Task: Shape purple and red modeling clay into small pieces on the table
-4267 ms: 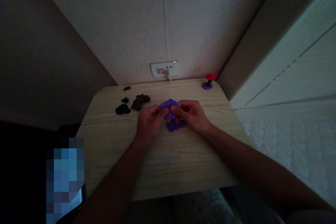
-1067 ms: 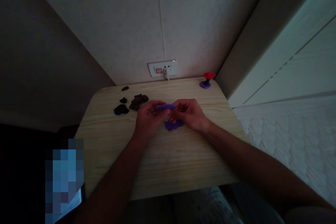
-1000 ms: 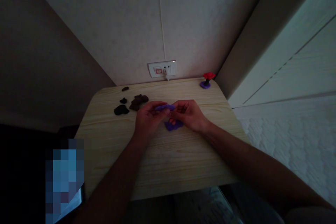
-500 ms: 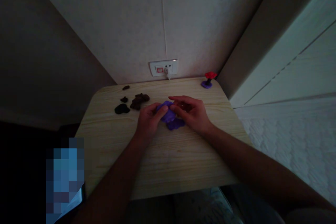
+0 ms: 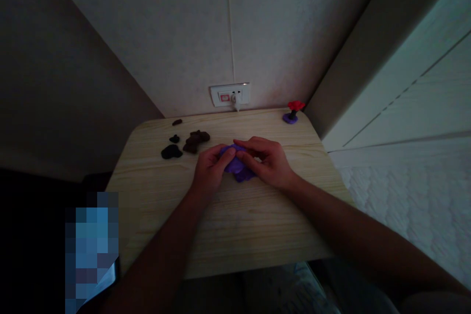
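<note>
Between my two hands is a flattened lump of purple modelling clay [image 5: 233, 166], raised a little over the table. My left hand [image 5: 210, 166] grips its left side, with the thumb pressed on top. The thumb and fingers of my right hand [image 5: 268, 158] pinch its right edge. Under it, partly hidden, a second purple clay piece [image 5: 244, 175] lies on the wooden table [image 5: 235, 225]. To the left of my hands are a brown clay lump [image 5: 196, 141], a flat black clay piece [image 5: 171, 151] and a small dark bit [image 5: 174, 138].
A small brown clay piece [image 5: 177, 122] lies near the back edge. At the back right corner stands a clay figure [image 5: 293, 111] with a red top, dark stem and purple base. A wall socket [image 5: 230, 95] with a plug is behind the table. A lit screen [image 5: 93, 250], pixelated, glows at lower left.
The fingers of my right hand have closed in on the purple clay's right edge, where before they were more spread. My left hand stays on the clay almost unmoved.
</note>
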Demonstrator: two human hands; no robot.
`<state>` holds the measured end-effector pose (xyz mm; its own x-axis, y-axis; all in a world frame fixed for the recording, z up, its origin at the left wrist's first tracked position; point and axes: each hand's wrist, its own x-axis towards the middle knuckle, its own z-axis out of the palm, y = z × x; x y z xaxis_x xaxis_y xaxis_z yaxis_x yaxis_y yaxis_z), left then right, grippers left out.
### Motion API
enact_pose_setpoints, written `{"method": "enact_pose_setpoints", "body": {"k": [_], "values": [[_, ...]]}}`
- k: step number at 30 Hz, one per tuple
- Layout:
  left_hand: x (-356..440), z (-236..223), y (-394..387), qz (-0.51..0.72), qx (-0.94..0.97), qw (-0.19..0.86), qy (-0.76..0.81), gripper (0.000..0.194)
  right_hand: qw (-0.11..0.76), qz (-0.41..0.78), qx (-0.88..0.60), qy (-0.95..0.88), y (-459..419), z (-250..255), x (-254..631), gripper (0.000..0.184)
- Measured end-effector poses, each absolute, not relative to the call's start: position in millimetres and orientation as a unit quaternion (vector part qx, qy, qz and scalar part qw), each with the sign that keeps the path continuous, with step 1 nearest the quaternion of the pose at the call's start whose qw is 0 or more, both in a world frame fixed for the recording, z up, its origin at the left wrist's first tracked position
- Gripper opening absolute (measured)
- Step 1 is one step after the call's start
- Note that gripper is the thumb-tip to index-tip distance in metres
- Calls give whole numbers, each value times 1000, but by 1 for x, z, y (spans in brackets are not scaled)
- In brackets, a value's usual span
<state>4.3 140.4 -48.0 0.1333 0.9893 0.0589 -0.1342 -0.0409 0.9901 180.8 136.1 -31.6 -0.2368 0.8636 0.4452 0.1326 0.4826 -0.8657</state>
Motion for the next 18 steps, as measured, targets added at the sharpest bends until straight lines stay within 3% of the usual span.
{"method": "enact_pose_setpoints", "body": {"k": [12,18], "values": [[4,-45,141,501,530,532,430,25,508,391,-352,-682,135,-38,179,24],[6,-42,140,505,534,522,433,25,496,352,-368,-703,132,-37,178,22]]}}
